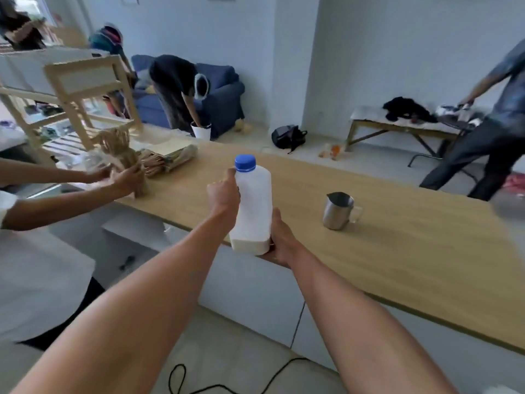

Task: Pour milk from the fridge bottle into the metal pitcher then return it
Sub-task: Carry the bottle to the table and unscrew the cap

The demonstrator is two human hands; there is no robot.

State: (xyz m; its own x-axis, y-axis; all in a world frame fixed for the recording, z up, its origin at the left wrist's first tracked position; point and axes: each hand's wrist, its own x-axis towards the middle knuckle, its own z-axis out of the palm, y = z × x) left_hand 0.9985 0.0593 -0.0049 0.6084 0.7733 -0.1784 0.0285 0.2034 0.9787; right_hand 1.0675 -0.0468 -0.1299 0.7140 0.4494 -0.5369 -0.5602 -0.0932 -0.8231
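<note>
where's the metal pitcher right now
In the head view the metal pitcher stands upright on the wooden counter, right of the milk bottle, untouched.

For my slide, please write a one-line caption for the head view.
Both hands, left and right, hold a capped milk bottle over the counter near a metal pitcher.

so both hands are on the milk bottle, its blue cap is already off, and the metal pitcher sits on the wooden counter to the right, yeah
Not quite: the blue cap is on the milk bottle, as the head view shows. The rest holds: the left hand grips the bottle near its shoulder, the right hand holds its base, and the metal pitcher sits on the wooden counter to the right.
</note>
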